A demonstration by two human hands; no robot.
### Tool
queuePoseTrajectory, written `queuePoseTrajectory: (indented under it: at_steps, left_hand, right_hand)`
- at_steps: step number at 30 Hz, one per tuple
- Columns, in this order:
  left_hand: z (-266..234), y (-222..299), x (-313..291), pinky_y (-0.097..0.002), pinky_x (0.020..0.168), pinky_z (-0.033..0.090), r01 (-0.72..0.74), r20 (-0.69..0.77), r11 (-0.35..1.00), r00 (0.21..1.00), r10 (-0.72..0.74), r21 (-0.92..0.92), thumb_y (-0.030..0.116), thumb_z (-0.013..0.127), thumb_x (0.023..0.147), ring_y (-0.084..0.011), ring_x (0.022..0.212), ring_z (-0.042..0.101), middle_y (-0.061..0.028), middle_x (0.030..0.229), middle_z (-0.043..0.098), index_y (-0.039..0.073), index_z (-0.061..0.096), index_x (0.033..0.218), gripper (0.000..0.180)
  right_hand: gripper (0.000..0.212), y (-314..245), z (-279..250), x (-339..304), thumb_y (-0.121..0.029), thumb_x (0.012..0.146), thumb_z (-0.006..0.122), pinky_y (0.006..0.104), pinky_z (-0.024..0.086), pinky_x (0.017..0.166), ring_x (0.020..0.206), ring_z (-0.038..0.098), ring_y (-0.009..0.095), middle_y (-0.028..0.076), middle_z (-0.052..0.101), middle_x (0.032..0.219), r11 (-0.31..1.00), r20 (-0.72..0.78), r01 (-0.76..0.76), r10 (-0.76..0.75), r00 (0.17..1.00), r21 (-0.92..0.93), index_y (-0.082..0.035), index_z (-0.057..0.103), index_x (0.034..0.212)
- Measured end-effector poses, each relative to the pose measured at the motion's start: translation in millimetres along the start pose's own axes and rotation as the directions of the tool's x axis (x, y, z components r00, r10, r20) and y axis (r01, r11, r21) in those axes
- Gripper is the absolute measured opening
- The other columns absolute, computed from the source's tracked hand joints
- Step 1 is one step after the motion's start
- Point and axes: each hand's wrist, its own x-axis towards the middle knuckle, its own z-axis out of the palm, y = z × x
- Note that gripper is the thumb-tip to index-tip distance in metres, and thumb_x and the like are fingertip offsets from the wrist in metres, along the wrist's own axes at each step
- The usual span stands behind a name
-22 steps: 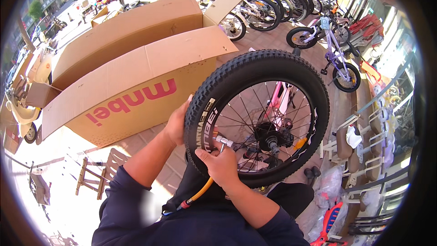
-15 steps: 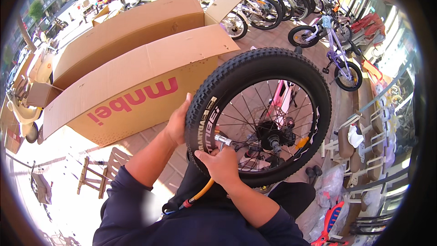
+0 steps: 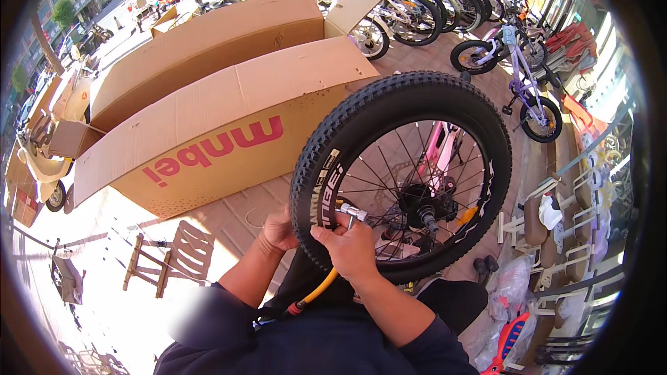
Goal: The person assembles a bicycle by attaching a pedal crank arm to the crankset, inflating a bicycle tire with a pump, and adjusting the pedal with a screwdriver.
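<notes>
A bicycle wheel (image 3: 316, 132) with a fat black knobby tyre stands tilted in front of me, its black spokes and hub facing me. My left hand (image 3: 279, 229) is closed against the tyre's lower left edge, its fingers partly hidden behind the tyre. In my right hand (image 3: 353, 248) is a silver air chuck (image 3: 353, 211), held at the inner side of the rim near the lower left. A yellow air hose (image 3: 321, 287) runs from below that hand to a red fitting (image 3: 295, 307) by my lap. Whether the chuck sits on the valve cannot be made out.
A long open cardboard box (image 3: 208, 160) lies beyond my left arm. Behind the wheel is a pink bicycle frame (image 3: 439, 153). A small purple bicycle (image 3: 524, 83) and a row of bicycles (image 3: 417, 17) stand farther off. A wooden stool (image 3: 149, 264) is at left, plastic wrapping (image 3: 511, 281) at right.
My left hand has slid down the tyre's left edge, and its fingers have gone behind it. My right hand keeps the air chuck at the rim. The view has shifted slightly.
</notes>
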Motion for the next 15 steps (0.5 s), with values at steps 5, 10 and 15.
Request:
queuePoseTrajectory:
  at_steps: [5, 10, 15]
  left_hand:
    - [14, -1, -4, -0.0474, 0.106, 0.046, -0.026, -0.092, 0.994, 0.995, 0.036, 0.109, 0.040, 0.071, 0.089, -0.0319, 0.119, 0.060, -0.0183, 0.134, 0.060, 0.000, 0.052, 0.138, 0.066]
    - [16, 4, 0, -0.0475, 0.109, 0.043, -0.052, -0.089, 0.989, 0.994, 0.065, 0.137, 0.046, 0.065, 0.093, -0.0331, 0.126, 0.056, -0.0194, 0.139, 0.056, 0.000, 0.048, 0.142, 0.070]
    - [40, 12, 17, -0.0488, 0.111, 0.041, -0.016, -0.016, 1.000, 1.000, 0.016, 0.005, 0.067, 0.047, 0.095, -0.0350, 0.130, 0.053, -0.0206, 0.145, 0.052, 0.000, 0.043, 0.146, 0.084]
  right_hand:
    - [0.021, -3, 1, 0, -0.004, 0.086, 0.073, 0.0203, 0.047, 0.059, 0.064, 0.058, 0.002, 0.000, 0.071, 0.080, 0.998, -0.011, 0.033, -0.033, 0.999, -0.061, 0.001, 0.071, 0.107]
    - [0.020, 12, -2, 7, -0.017, 0.095, 0.069, 0.0221, 0.040, 0.049, 0.054, 0.051, 0.003, -0.004, 0.061, 0.070, 0.996, -0.033, 0.085, -0.085, 0.996, -0.006, 0.000, 0.071, 0.106]
    - [0.057, 14, -19, 2, -0.059, 0.102, 0.042, 0.0255, 0.036, 0.041, 0.045, 0.043, 0.007, -0.002, 0.044, 0.060, 0.892, 0.148, -0.051, -0.018, 0.989, 0.449, -0.006, 0.057, 0.087]
